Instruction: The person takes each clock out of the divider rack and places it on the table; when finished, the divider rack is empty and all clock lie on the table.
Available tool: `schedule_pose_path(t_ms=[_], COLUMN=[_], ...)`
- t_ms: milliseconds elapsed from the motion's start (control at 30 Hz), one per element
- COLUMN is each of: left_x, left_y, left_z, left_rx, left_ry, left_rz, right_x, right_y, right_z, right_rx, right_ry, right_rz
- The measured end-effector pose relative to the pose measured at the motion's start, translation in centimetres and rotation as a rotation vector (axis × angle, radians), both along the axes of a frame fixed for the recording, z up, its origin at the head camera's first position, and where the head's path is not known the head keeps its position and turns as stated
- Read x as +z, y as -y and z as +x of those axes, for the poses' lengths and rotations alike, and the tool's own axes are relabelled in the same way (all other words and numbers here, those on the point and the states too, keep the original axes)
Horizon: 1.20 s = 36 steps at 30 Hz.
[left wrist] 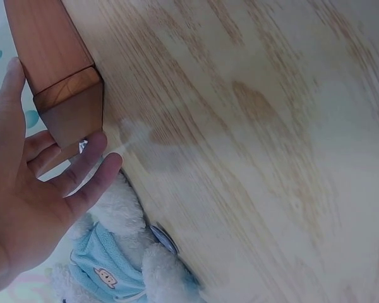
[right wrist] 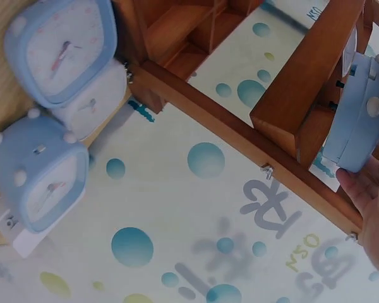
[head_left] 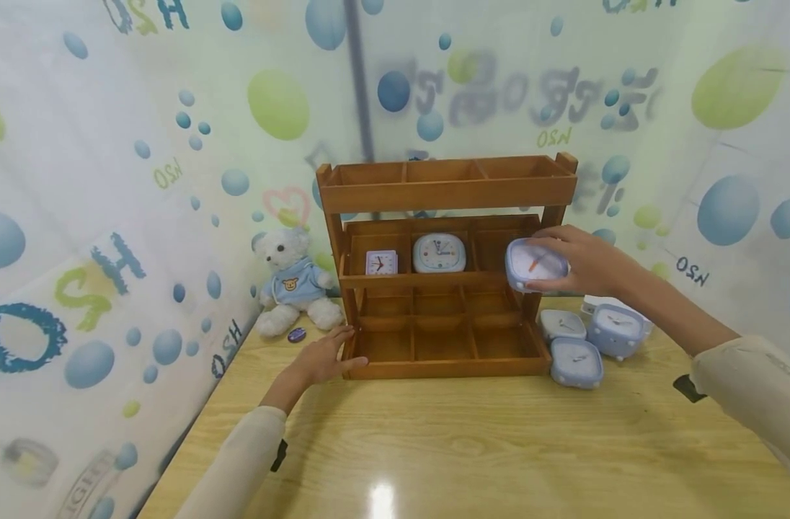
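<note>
My right hand [head_left: 586,261] grips a light blue alarm clock [head_left: 534,265] with a white face, fingers at its top and thumb beneath. It is held before the right compartment of the rack's middle tier. In the right wrist view that clock [right wrist: 360,113] shows its side, beside the tier's wooden edge. My left hand [head_left: 320,357] touches the lower left end of the brown wooden rack [head_left: 443,370], its fingers spread. From the left wrist, the hand [left wrist: 38,189] is seen at the rack's wooden end [left wrist: 72,104]. A small lilac square clock [head_left: 381,263] and a larger pale blue clock [head_left: 439,254] stand on the middle tier.
Several more alarm clocks stand right of the rack, including a blue one [head_left: 577,362] in front and another blue one [head_left: 617,331]. A white teddy bear [head_left: 294,281] in a blue hoodie sits left, with a small dark round object [head_left: 296,334] by it. Patterned curtains enclose the wooden table [head_left: 473,440].
</note>
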State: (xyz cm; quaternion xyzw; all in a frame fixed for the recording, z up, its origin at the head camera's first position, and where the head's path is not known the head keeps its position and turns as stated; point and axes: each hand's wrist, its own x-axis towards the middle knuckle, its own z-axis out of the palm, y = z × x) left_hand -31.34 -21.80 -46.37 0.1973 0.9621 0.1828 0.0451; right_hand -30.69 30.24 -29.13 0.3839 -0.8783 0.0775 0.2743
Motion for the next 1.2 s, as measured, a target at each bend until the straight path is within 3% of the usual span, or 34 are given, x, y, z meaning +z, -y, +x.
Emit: schedule_pose_path(t_ms=[300,400,500,767,1200], left_x=[0.0,0.0,0.1,0.3,0.4], left_y=[0.0,0.0,0.0,0.1,0.0], left_z=[-0.1,-0.3,-0.4,-0.5,-0.6], left_rx=[-0.019,-0.03,-0.039,-0.033,-0.031], left_ry=[-0.01,-0.014,-0.015,-0.009,0.0], left_rz=[-0.003,-0.01,-0.009,-0.015,-0.02], right_x=[-1.3,-1.9,-2.5,-5.7,-11.5], right_y=[-3.3,-4.7,-6.0,-8.9,-13.1], right_z=[2.1,2.8,3.6,6.2,7.9], right_rx=[0.084,0.077,0.043,-0.174,-0.305], right_ry=[-0.154,-0.157,-0.124,0.004,0.146], right_rz=[-0.053,-0.06,-0.064,-0.059,-0.012])
